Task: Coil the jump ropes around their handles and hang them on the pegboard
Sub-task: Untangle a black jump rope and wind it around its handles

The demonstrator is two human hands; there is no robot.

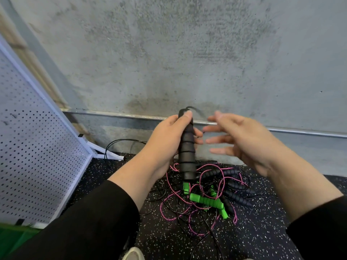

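A rough grey concrete wall (187, 53) fills the upper part of the view, with a metal rail (300, 132) running along its base. At the left a white pegboard (33, 147) leans tilted, its lower corner and white foot resting on the floor near the wall. Below lies dark rubber flooring (253, 237) speckled with white, and a patch of green mat (11, 239) shows in the bottom left corner. On the flooring, straight under the hands, sits a tangled pile of jump ropes (206, 196): thin black cord and pink braided cord loop over and through each other, with bright green ribbed handles (206, 201) in the middle and several dark ribbed handles (236, 196) to the right, all crossing so that no single rope lies free. A loop of black cord (120, 143) strays toward the pegboard's foot. Above the pile, the left hand (169, 139) grips a black ribbed handle (186, 152) held nearly upright, thumb pressed near its top and fingers curled round the far side; a short blurred length of black cord (195, 109) arcs from its top end. The right hand (242, 139), just beside it and not touching, holds nothing, its fingers spread and pointing toward the handle, blurred. Black sleeves (84, 222) cover both forearms.
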